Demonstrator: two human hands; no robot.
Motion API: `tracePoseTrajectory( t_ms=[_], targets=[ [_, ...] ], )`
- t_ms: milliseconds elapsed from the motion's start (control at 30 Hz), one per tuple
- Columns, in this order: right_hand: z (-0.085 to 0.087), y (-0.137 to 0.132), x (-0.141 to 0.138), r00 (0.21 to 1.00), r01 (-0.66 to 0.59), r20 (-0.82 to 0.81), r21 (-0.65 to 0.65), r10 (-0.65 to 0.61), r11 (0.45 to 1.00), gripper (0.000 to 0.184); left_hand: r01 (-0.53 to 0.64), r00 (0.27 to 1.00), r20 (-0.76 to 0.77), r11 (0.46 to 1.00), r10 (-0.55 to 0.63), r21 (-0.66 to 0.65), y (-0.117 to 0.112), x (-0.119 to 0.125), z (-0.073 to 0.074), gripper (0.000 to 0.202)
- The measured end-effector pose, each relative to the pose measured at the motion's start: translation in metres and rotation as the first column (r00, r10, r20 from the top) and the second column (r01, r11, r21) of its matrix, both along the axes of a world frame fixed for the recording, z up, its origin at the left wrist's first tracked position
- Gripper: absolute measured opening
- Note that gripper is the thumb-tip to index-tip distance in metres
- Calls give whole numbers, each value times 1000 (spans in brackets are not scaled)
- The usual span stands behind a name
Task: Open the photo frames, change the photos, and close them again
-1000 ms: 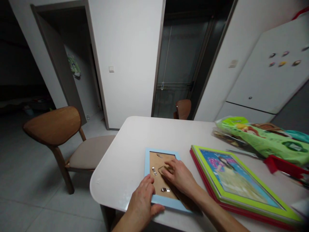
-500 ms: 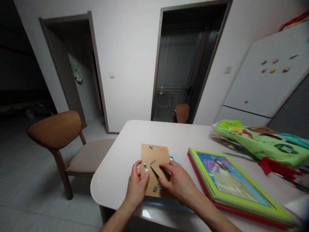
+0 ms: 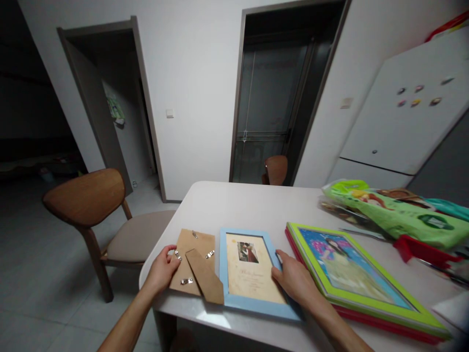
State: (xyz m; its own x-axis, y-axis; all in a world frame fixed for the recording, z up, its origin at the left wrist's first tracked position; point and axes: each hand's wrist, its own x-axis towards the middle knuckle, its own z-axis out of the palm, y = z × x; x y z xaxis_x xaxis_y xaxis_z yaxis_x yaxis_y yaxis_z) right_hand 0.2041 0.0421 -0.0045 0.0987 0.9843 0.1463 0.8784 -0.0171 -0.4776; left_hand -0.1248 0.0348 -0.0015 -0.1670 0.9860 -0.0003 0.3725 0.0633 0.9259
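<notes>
A brown picture-frame backing board (image 3: 183,266) with several metal clips and a fold-out stand lies on the near left of the table. At its left edge, my left hand (image 3: 161,269) is closed, thumb on top and fingers at the rim. To the right of the board lies a light blue picture frame (image 3: 224,274), face up, with a cream printed sheet (image 3: 252,281) inside showing a small photo. My right hand (image 3: 295,278) grips the frame's right side, thumb over the front. The board's lower right corner touches or slightly overlaps the frame's left side.
Right of my right hand lies a stack of frames, a lime green picture frame (image 3: 351,274) above a red one. Beyond it are a green package (image 3: 406,215) and a red plastic object (image 3: 421,256). A wooden chair (image 3: 88,195) stands left of the white table (image 3: 252,200).
The backing board has moved left with my left hand, away from the blue frame beneath it. My right hand has left the board for the frame's right side, and the frame's front now shows.
</notes>
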Motion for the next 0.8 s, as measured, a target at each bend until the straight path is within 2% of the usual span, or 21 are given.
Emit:
tracePoseTrajectory(
  t_ms=[100, 167, 200, 267, 333, 367, 433, 500, 567, 633, 700, 733, 800],
  targets=[
    [6, 4, 2, 994, 38, -102, -34, -41, 999, 54, -23, 986, -161, 998, 33, 60, 2, -1, 7, 30],
    [13, 3, 3, 981, 35, -186, -69, -47, 997, 54, -13, 972, -231, 993, 39, 116, 2, 10, 13, 36],
    [18, 1, 2, 960, 15, -278, -96, -41, 995, 55, 7, 967, -253, 990, 29, 141, 0, 21, 16, 38],
    [32, -6, -3, 839, -60, -544, -148, -30, 987, 59, 73, 961, -277, 981, -21, 178, -6, 52, 22, 39],
    [47, -14, -11, 630, -133, -776, -159, -41, 978, 66, 154, 955, -282, 965, -90, 211, -15, 93, 30, 42],
    [55, -17, -15, 548, -145, -835, -148, -45, 978, 70, 214, 948, -283, 949, -145, 230, -21, 115, 34, 46],
    [65, -22, -22, 505, -132, -863, -110, -29, 985, 73, 379, 910, -291, 876, -295, 299, -32, 152, 45, 64],
    [69, -22, -24, 524, -117, -852, -85, -11, 990, 75, 467, 871, -351, 799, -343, 379, -39, 173, 56, 62],
    [64, -18, -20, 582, -108, -813, -85, -6, 990, 74, 450, 880, -375, 767, -292, 458, -40, 173, 64, 48],
    [54, -12, -12, 727, -71, -687, -89, -9, 993, 68, 333, 923, -346, 792, -165, 512, -35, 156, 68, 41],
    [40, -6, -4, 898, -10, -439, -63, -19, 998, 60, 172, 951, -308, 842, -8, 510, -27, 128, 65, 39],
    [32, -4, -1, 954, 11, -300, -40, -22, 999, 57, 100, 953, -298, 870, 57, 484, -23, 113, 60, 36],
    [18, 0, 2, 996, 15, -87, 3, -15, 1000, 53, 31, 941, -322, 917, 108, 399, -19, 88, 47, 33]
  ],
)
